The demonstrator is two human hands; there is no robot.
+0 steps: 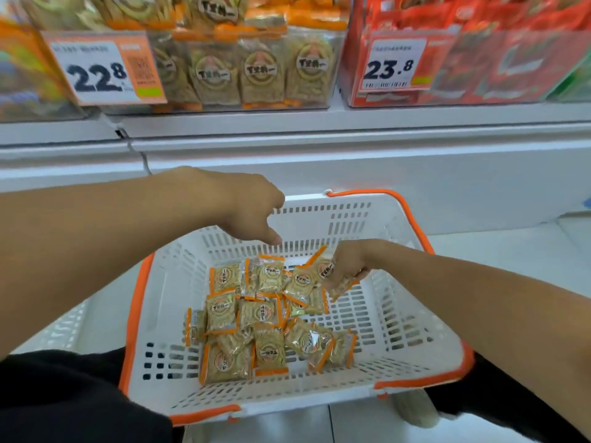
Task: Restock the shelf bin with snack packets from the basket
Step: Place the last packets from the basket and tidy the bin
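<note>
My right hand point(347, 266) pinches a packet point(324, 269) over the basket point(412, 334); left hand point(252, 207) hangs loose, holding nothing. Slick wrapper, thin pinch: it may slip before reaching the bin point(224, 71).

Wht basket point(399, 314) w/ orange trim

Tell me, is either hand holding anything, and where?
The right hand pinches clear orange-edged snack packets by their right ends; the left hand holds nothing.
</note>
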